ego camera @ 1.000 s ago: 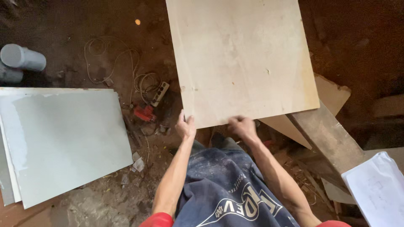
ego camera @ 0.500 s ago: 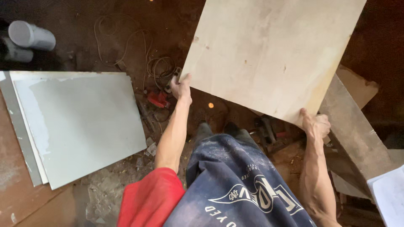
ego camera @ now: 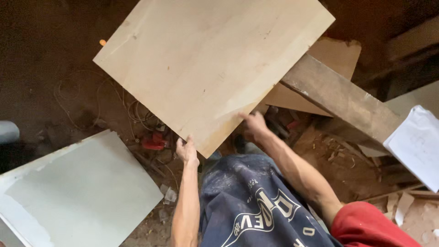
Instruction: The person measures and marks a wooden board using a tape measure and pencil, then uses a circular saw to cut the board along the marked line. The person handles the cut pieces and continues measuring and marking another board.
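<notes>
A large square sheet of pale plywood [ego camera: 210,68] is held up over a dirty floor, turned so one corner points toward me. My left hand [ego camera: 187,151] grips its near left edge close to that corner. My right hand [ego camera: 254,126] presses on the near right edge, fingers against the sheet. Below are my dark blue printed shorts [ego camera: 256,206] and a red sleeve [ego camera: 370,226].
A pale grey-white panel [ego camera: 77,192] lies on the floor at lower left. A rough wooden beam [ego camera: 343,100] runs diagonally at right, with a brown board piece [ego camera: 329,59] behind it and white papers [ego camera: 418,146] at far right. Tangled cords and a red tool [ego camera: 153,142] lie under the sheet.
The plywood sheet has rotated and shifted left. My right hand moved from the sheet's right corner to its near right edge; my left hand slid along to the near corner.
</notes>
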